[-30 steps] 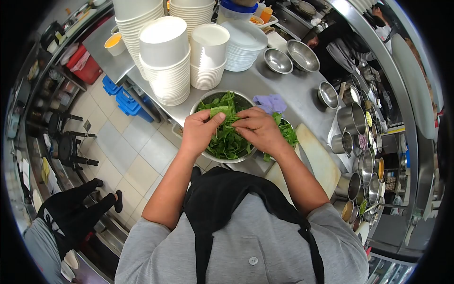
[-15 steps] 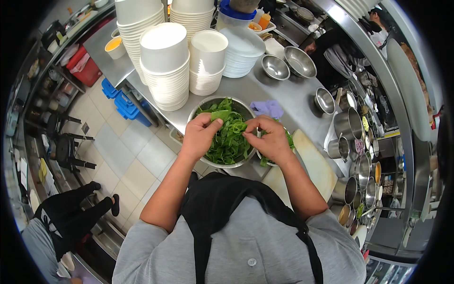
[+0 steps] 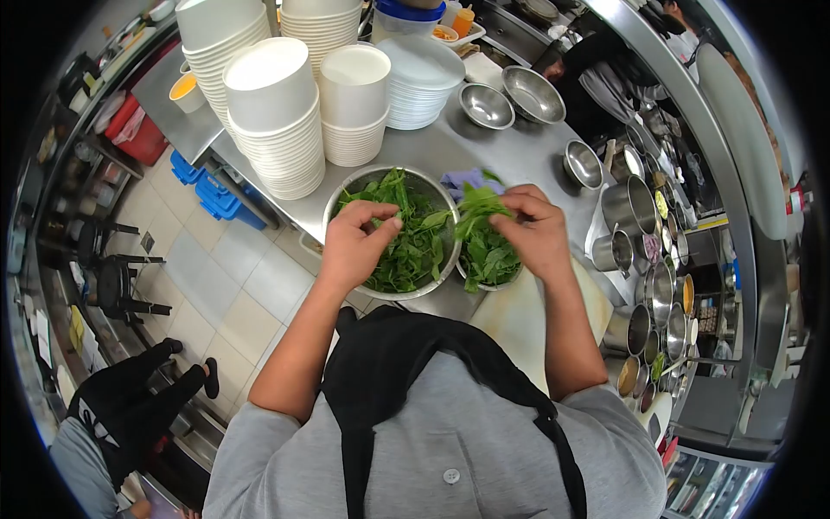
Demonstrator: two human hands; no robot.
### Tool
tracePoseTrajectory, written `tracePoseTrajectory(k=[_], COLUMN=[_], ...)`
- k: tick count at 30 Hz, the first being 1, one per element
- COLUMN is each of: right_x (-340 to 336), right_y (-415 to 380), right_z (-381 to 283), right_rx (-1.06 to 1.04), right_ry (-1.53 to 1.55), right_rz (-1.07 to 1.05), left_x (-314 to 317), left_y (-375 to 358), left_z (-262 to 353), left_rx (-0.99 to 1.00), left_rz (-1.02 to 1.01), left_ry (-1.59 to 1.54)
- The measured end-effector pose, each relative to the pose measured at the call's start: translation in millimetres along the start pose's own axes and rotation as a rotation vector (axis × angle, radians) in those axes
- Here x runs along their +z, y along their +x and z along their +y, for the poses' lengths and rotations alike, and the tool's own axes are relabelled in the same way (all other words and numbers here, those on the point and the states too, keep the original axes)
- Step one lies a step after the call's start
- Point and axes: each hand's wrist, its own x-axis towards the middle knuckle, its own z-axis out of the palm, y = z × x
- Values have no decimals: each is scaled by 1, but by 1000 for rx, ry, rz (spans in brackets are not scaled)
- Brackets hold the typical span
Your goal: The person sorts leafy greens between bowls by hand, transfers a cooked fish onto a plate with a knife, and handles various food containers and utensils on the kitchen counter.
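Leafy greens (image 3: 406, 255) fill a large metal bowl (image 3: 330, 216) in front of me. My left hand (image 3: 356, 242) is over its left side, with thumb and forefinger close together in a pinch. Whatever lies between those fingertips blends with the leaves. My right hand (image 3: 538, 232) grips a bunch of leafy greens (image 3: 478, 210), slightly blurred, above a smaller metal bowl (image 3: 517, 278). More green leaves (image 3: 491, 259) lie in that smaller bowl, which stands right of the large one.
Tall stacks of white tubs (image 3: 275, 112) and plates (image 3: 424, 82) stand behind the bowls. A purple cloth (image 3: 458, 180) lies near the right hand. A cutting board (image 3: 519, 324) is close to me. Metal pots (image 3: 627, 206) line the right side. Other people are nearby.
My right hand has moved right, from the large bowl to above the smaller one, carrying a bunch of greens. The leaf at my left fingertips no longer shows clearly.
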Motion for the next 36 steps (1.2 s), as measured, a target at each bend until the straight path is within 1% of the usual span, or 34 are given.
tracePoseTrajectory(k=[2, 3, 5, 6, 8, 9, 11, 12, 13, 15, 19, 21, 22, 24, 26, 28, 29, 31, 33, 34, 36], right_x=[-21, -27, -29, -24, -10, 0, 21, 27, 28, 27, 3, 0, 5, 24, 54, 81, 94, 104, 103, 98, 81], right_y=[-6, -10, -21, -26, -34, -38, -46, -49, -48, -44, -31, -17, -11, -1, 5, 6, 4, 2, 5, 7, 10], right_z=[10, 18, 43, 58, 89, 102, 119, 133, 127, 93, 43, 26, 27, 28, 20, 23, 33, 48, 62, 60, 46], right_rx=[167, 171, 470, 474, 386, 385, 332, 253, 249, 299, 310, 253, 254, 17, -26, -70, -96, -121, -44, -47, 9], right_ry=[-158, -159, -195, -193, -508, -506, -810, -915, -913, -919, -807, -788, -790, -787, -805, -821, -887, -953, -934, -934, -825], right_rz=[15, 17, -6, -3, -152, -148, -211, -247, -245, -172, -195, -213, -212, -341, -330, -325, -304, -281, -423, -424, -348], left_x=[-5, -6, -6, -6, -6, -5, -4, -6, -8, -15, -29, -28, -25, -20, -13, -12, -13, -16, -21, -24, -26], left_y=[-1, 0, 1, 2, 3, 4, 4, 4, 3, 0, -8, -9, -9, -10, -9, -10, -11, -14, -16, -16, -19], left_z=[-5, -8, -13, -12, -8, -7, -4, -3, -3, -7, -25, -26, -24, -21, -18, -9, -4, -3, -11, -12, -15], left_rx=[-24, -25, -74, -74, -79, -76, -32, -29, -27, -30, -120, -139, -150, -155, -64, -50, -40, -39, -38, -39, -169], left_rz=[55, 51, 88, 83, 69, 68, 85, 88, 103, 125, 145, 148, 146, 147, 128, 115, 95, 90, 105, 108, 80], left_ry=[41, 40, 5, 7, 41, 43, 59, 61, 108, 158, 80, 67, 54, 42, 15, 44, 70, 88, 132, 132, 25])
